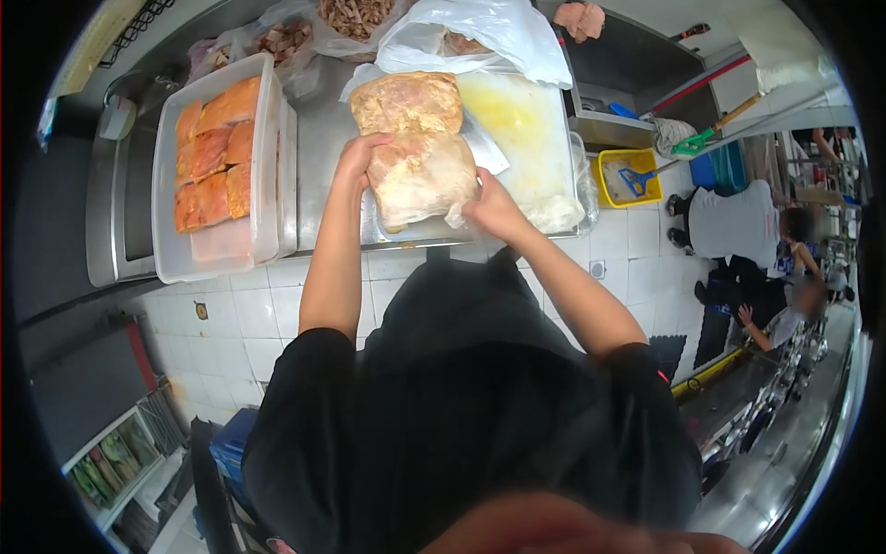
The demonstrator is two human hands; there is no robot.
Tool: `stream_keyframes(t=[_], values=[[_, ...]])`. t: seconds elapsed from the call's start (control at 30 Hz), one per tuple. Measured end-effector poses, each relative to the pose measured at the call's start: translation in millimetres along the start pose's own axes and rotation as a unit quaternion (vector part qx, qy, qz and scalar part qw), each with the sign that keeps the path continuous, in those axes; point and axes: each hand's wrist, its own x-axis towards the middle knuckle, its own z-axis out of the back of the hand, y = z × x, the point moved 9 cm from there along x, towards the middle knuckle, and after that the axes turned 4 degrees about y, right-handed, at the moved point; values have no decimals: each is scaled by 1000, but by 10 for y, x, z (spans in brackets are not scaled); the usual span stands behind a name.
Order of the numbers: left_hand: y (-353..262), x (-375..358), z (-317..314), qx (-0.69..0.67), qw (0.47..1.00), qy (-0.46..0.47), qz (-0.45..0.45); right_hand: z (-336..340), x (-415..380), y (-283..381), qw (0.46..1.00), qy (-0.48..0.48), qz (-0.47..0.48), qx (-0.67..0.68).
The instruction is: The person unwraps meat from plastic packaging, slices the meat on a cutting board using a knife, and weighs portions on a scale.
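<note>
A large pale slab of meat (420, 180) lies at the counter's front edge, between my hands. My left hand (360, 159) grips its left edge, with the fingers over the top. At its right edge my right hand (491, 205) is closed, with a thin whitish film beside the fingertips. Another slab of meat (406, 102), more orange, sits directly behind and touches the first. A broad knife blade (487, 146) shows partly under the meat, on the white cutting board (531, 138).
A clear plastic bin (268, 175) with several orange meat pieces stands at left. Behind are a white plastic bag (526, 42) and bags of cut meat (355, 17). A yellow bucket (653, 164) stands on the floor at right. Other people (738, 222) are farther right.
</note>
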Motion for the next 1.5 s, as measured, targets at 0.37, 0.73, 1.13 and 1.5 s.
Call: stream_keyframes(t=[0.37, 0.73, 1.13, 1.5], values=[[160, -285, -691, -328, 898, 226, -185, 497, -949, 1497, 959, 51, 195, -199], [-508, -729, -1114, -347, 825, 344, -284, 1785, -1024, 388, 971, -175, 144, -77], [-476, -726, -403, -335, 830, 277, -350, 4037, -1752, -119, 858, -475, 108, -162], [-733, -920, -364, -232, 871, 59, -429, 2964, -28, -832, 936, -182, 27, -300]])
